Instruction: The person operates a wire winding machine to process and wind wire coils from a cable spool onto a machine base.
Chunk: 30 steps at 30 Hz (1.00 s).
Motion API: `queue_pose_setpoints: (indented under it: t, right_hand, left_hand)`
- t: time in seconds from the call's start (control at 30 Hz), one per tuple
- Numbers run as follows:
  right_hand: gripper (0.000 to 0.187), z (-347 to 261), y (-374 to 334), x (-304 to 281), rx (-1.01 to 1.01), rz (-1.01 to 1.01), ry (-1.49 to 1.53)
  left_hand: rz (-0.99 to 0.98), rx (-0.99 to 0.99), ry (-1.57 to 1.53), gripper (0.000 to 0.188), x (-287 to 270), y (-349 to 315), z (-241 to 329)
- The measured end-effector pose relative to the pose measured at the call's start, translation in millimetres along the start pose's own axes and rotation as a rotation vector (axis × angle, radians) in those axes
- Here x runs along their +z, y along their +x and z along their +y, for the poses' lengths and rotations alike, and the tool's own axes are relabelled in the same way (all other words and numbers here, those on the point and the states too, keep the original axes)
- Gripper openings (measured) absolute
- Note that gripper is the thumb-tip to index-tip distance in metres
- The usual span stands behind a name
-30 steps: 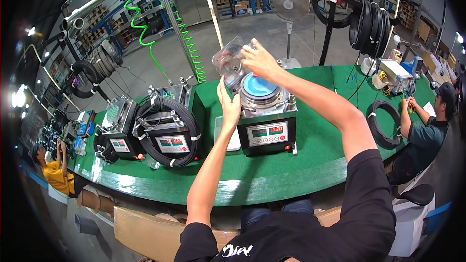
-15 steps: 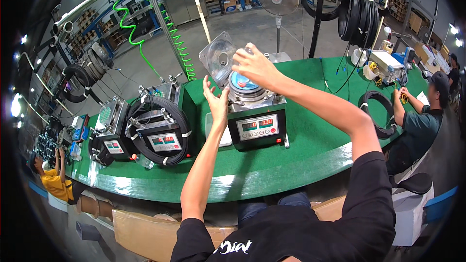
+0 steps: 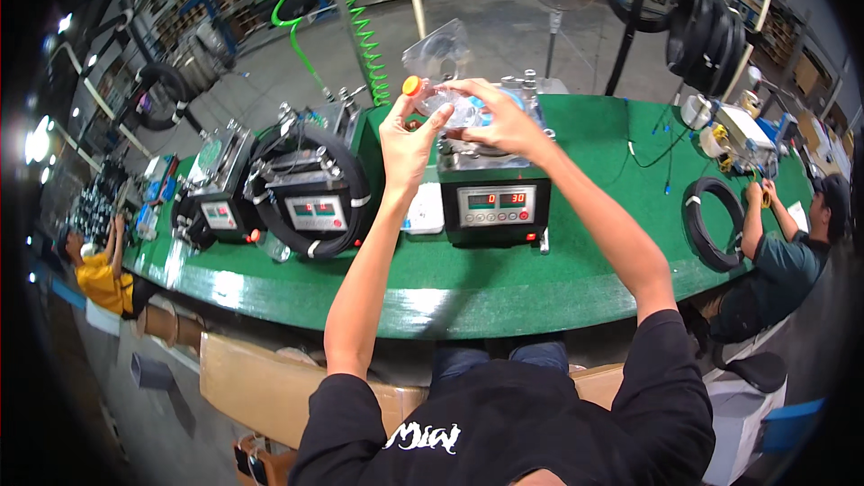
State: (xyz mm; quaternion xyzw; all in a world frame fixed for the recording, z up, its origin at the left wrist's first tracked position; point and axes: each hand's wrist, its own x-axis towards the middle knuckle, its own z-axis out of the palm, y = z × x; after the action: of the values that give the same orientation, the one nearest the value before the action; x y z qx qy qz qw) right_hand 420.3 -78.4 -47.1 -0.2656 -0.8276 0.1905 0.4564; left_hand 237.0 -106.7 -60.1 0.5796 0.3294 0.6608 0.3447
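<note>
A clear plastic bottle with an orange cap [image 3: 412, 86] is held tilted between my two hands, above the middle bench machine. My left hand [image 3: 409, 139] grips it by the neck end, thumb and fingers close under the cap. Around the clear body closes my right hand [image 3: 504, 121], fingers over the top and thumb below. Just beneath is a black box machine [image 3: 498, 207] with a lit red display and a metal top; its blue round part is mostly hidden by my right hand. Behind the bottle, a clear plastic cover [image 3: 436, 52] stands raised.
Left along the green bench [image 3: 405, 301] stand two similar machines, one ringed by a black cable coil [image 3: 360, 193]. Near them lies another orange-capped bottle [image 3: 273, 246]. A white tray [image 3: 423, 210] adjoins my machine. At right, a co-worker [image 3: 792, 252] handles yellow cable beside a black coil [image 3: 711, 223].
My hands have come together, and the orange-capped bottle now shows between them. My right hand has moved off the machine's round top. The whole view has shifted slightly.
</note>
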Motion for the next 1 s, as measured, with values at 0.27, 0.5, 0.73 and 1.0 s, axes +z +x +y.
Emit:
queue_pose_setpoints:
  t: [0.27,0.5,0.73,1.0]
  right_hand:
    - [0.040,66,-18,-38,0.171,0.056,-0.271]
    - [0.031,80,-22,-30,0.279,0.248,-0.195]
    - [0.034,88,-29,-37,0.374,0.359,-0.004]
    - [0.039,92,-34,-36,0.356,0.505,0.037]
  left_hand:
    - [-0.019,-0.074,0.503,0.054,-94,-82,1]
    - [-0.201,-0.431,0.641,0.056,-131,-153,-64]
    - [-0.247,-0.451,0.653,0.060,-144,-164,-108]
    - [-0.420,-0.123,0.567,0.070,-106,-72,-72]
